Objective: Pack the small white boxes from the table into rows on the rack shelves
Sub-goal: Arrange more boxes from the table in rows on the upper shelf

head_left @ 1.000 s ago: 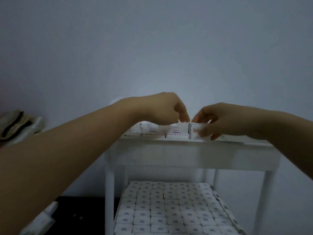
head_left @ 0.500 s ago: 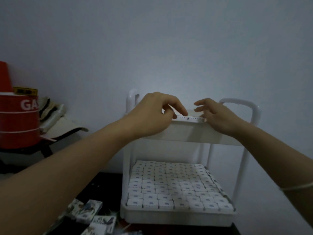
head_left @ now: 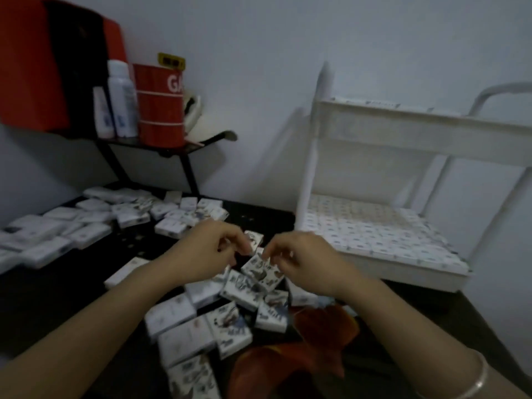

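- The left forearm [head_left: 100, 321] and right forearm [head_left: 403, 312] reach in from the lower corners and converge.
- The left hand [head_left: 211, 253] is knuckles up, its fingers curled, with thumb and forefinger tips drawn close.
- The right hand [head_left: 302, 259] mirrors it, its curled fingertips just beside the left's.
- Blur hides whether either hand pinches anything.
- A thin bangle [head_left: 472, 381] circles the right wrist.
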Action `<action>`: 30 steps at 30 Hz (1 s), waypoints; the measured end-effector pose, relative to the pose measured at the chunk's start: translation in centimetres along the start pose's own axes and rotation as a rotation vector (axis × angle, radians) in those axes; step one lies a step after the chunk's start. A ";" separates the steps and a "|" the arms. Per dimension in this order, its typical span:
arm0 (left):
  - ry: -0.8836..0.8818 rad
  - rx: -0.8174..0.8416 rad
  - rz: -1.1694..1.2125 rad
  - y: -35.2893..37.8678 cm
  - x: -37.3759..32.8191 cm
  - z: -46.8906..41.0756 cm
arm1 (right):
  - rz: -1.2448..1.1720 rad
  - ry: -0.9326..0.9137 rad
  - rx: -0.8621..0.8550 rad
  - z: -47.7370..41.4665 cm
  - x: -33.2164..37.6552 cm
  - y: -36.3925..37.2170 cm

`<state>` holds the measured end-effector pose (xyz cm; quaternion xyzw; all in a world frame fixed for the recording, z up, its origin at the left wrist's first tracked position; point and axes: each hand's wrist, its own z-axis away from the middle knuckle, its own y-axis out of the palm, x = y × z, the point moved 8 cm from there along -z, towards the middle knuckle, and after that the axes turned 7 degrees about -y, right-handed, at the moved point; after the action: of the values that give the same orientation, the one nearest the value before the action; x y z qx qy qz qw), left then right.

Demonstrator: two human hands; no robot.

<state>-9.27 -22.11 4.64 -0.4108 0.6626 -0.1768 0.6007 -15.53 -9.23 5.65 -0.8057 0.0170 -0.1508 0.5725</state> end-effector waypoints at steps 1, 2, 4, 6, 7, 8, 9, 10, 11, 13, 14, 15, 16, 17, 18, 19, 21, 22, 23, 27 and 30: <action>-0.032 -0.006 -0.009 -0.2 1.8 1.1 | -0.016 -0.006 0.046 -0.4 0.6 1.8; -0.063 -0.021 -0.029 -0.6 3.3 2.0 | -0.028 -0.010 0.075 -0.8 1.2 3.2; -0.119 -0.055 -0.095 -1.4 5.9 3.6 | -0.031 -0.002 0.072 -1.6 2.0 5.0; -0.163 -0.058 -0.190 -1.8 7.9 4.8 | 0.028 0.060 0.001 -2.0 1.8 5.5; -0.180 -0.040 -0.237 -1.7 8.7 5.3 | 0.088 0.118 -0.046 -2.0 1.2 5.2; -0.193 -0.013 -0.276 -1.6 9.4 5.8 | 0.155 0.194 -0.086 -1.7 0.3 4.7; -0.205 0.021 -0.312 -1.3 10.1 6.2 | 0.219 0.278 -0.114 -1.3 -0.8 4.2; -0.215 0.060 -0.345 -0.9 10.6 6.5 | 0.281 0.360 -0.121 -0.7 -1.9 3.8; -0.227 0.104 -0.368 -0.5 11.0 6.7 | 0.346 0.431 -0.105 -0.1 -2.9 3.5; -0.261 0.168 -0.373 0.1 11.5 6.8 | 0.441 0.537 -0.017 1.1 -4.9 3.8; -0.277 0.177 -0.376 0.1 11.7 6.8 | 0.443 0.585 0.033 1.7 -5.8 4.1; -0.291 0.176 -0.388 0.1 11.7 6.7 | 0.414 0.635 0.077 2.4 -6.6 4.4; -0.298 0.170 -0.405 0.0 11.7 6.7 | 0.372 0.679 0.125 3.1 -7.4 4.8; -0.295 0.162 -0.415 0.0 11.5 6.6 | 0.336 0.701 0.186 3.7 -8.0 5.3; -0.286 0.153 -0.414 0.0 11.3 6.6 | 0.303 0.702 0.250 4.1 -8.4 6.0; -0.278 0.145 -0.403 0.0 11.0 6.5 | 0.263 0.692 0.299 4.4 -8.7 6.6; -0.273 0.118 -0.350 -0.1 10.4 6.5 | 0.169 0.685 0.316 4.7 -9.0 7.2; -0.272 0.096 -0.311 -0.3 10.2 6.4 | 0.130 0.679 0.289 4.6 -9.1 7.2; -0.272 0.070 -0.265 -0.5 10.1 6.4 | 0.090 0.666 0.257 4.5 -9.3 7.1; -0.259 0.002 -0.062 -1.3 9.1 6.5 | -0.120 0.624 0.190 4.1 -9.8 7.2; -0.228 -0.022 0.001 -2.0 7.8 6.2 | -0.295 0.646 0.173 4.1 -10.1 7.2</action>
<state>-2.28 -27.59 -0.35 -0.4348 0.5921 -0.1214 0.6676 -23.06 -5.87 -4.49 -0.6588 0.0678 -0.4795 0.5757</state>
